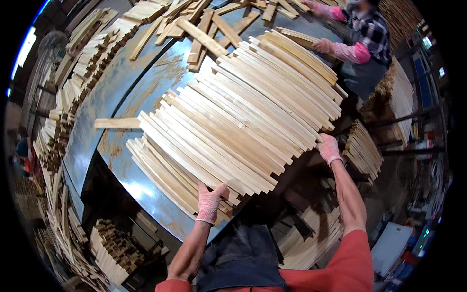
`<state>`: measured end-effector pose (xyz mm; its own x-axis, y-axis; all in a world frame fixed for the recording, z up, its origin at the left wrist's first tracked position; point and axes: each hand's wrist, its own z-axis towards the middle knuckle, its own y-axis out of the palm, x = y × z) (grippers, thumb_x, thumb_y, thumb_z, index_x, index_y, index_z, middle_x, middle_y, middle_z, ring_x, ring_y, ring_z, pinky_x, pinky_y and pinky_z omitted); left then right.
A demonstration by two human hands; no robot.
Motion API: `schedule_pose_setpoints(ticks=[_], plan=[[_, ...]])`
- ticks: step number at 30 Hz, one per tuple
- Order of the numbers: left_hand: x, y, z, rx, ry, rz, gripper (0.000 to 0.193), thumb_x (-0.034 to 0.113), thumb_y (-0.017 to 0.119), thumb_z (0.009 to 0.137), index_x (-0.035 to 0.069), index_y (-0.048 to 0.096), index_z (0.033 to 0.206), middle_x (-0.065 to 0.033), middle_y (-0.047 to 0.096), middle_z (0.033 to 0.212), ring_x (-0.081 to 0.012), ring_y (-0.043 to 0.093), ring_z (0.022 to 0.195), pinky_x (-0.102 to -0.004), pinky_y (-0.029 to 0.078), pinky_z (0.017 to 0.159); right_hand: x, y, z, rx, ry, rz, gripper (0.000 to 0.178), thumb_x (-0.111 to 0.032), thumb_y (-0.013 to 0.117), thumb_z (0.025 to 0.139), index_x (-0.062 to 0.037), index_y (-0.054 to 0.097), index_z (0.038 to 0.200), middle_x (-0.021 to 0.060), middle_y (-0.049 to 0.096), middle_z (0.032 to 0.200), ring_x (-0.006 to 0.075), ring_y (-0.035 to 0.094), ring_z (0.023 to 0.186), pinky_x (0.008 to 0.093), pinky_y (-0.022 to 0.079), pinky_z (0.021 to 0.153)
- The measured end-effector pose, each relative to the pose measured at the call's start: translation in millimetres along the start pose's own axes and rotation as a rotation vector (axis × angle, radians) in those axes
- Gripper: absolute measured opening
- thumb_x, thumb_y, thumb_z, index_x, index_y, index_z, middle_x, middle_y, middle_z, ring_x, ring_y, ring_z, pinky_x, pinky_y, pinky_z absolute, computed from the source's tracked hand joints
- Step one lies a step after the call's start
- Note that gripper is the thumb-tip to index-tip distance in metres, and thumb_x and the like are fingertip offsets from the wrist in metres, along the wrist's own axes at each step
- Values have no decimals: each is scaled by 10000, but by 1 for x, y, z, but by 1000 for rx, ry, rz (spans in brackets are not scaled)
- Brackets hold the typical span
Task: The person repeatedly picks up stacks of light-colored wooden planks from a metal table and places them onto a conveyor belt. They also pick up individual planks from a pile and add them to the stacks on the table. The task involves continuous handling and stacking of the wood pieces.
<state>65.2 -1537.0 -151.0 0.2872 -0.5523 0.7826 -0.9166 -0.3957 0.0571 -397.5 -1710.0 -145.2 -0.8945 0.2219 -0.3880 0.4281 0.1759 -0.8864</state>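
With left hand [210, 202] and right hand [329, 149] half-curled, grip unclear, we're apparently steadying slats [233, 119] from their ends beyond the worktop [139, 189]'s near edge.

Your hands [210, 201] look clear under bright light, with white glare on the metal surface [140, 190] to their left, dark shadow between them, and planks [233, 117] beyond bowed by fisheye distortion

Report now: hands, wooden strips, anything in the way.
Left hand touching wooden strips, right hand at their right ends. Strips side by side on metal table. Loose boards beyond them.
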Motion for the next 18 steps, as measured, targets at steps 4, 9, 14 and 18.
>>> schedule_pose_setpoints(ticks=[4,9,14,18], plan=[[54,-15,-15,0,-61,122,702,162,832,862,24,461,1442,-126,682,1176,-234,676,1002,-385,588,861,-22,-23,-44,-97,12,81,315,-136,736,831,-58,771,1134,195,771,1049,347,743,1016,385,567,895],[92,-93,11,56,-44,373,637,283,796,904,-29,539,1397,-172,737,1147,-271,728,1021,-394,598,895,-72,6,-131,-264,-157,42,335,-218,695,879,-97,712,1192,202,738,1036,433,687,1001,463,572,901],[73,-118,50,121,67,844,734,472,730,938,-41,558,1435,-272,650,1357,-385,640,1247,-477,497,1076,-58,45,-118,-314,-293,200,550,-174,658,874,-45,615,1407,257,662,1325,444,627,1221,477,523,1055],[42,-137,84,313,247,1036,805,561,637,971,-3,510,1531,-344,404,1605,-470,374,1505,-501,296,1253,-64,15,-48,-582,-511,-145,579,-79,588,890,-5,574,1464,284,638,1380,441,602,1288,443,486,1127]])
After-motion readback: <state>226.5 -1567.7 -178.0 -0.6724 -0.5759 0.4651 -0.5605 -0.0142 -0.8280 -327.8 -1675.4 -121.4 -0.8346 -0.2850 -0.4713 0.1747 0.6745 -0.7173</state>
